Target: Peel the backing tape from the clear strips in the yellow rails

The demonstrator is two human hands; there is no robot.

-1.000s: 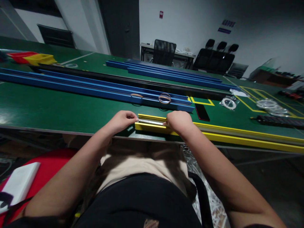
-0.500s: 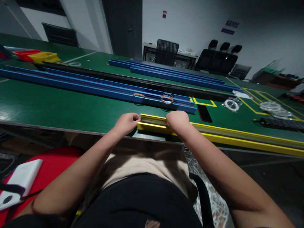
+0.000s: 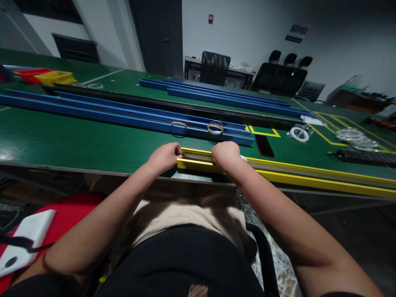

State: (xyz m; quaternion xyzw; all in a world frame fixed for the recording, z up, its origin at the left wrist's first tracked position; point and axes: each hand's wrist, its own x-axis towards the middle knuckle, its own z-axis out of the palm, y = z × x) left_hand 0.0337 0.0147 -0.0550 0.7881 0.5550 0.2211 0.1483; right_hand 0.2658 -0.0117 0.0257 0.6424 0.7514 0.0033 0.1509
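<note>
A long yellow channel profile (image 3: pixel 287 179) lies along the front of the green table, its groove facing up. My left hand (image 3: pixel 165 157) is at the channel's left end, thumb and fingertips pinched together; what they hold is hidden or too small to name. Over the groove, a short way to the right, my right hand (image 3: pixel 227 154) is closed with its fingers turned down out of sight. A small white piece (image 3: pixel 243 158) shows just beyond my right wrist. I cannot tell whether my right fingers grip it.
Behind the channel lie blue profiles (image 3: pixel 123 113) with a coil of narrow strip (image 3: pixel 215 127) on them, and a black profile (image 3: pixel 198 108). A phone (image 3: pixel 264 146), a white roll (image 3: pixel 299 134) and a black power strip (image 3: pixel 365 157) are to the right. Red (image 3: pixel 31 75) and yellow (image 3: pixel 57 78) bins stand far left.
The whole view has shifted slightly. Both hands keep nearly the same places on the yellow channel, and more of the white piece shows beside my right wrist.
</note>
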